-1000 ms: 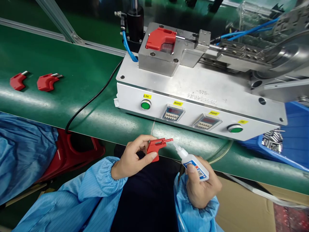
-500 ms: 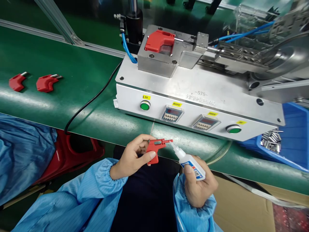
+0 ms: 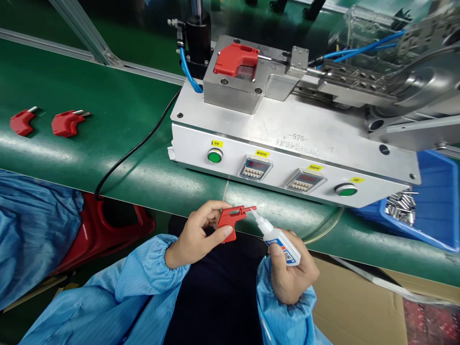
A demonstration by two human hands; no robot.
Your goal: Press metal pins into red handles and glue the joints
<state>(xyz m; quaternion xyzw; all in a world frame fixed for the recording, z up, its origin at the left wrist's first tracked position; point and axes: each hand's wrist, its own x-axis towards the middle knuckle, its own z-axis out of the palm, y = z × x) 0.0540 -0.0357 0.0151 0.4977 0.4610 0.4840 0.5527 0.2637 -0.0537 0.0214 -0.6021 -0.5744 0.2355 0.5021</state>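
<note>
We find L hand (image 3: 196, 235) pinching red plastic part (image 3: 228, 223) between thumb and fingers, just over near edge of green conveyor belt (image 3: 287, 215). R hand (image 3: 291, 275) grips white glue bottle (image 3: 282, 244), nozzle just beside part. Blue tray (image 3: 431, 201), well right, holds loose metal pins (image 3: 400, 206).

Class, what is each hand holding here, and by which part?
The left hand pinches a red plastic part by its body between thumb and fingers. The right hand grips a white squeeze bottle around its labelled body, nozzle toward the red part.
</note>
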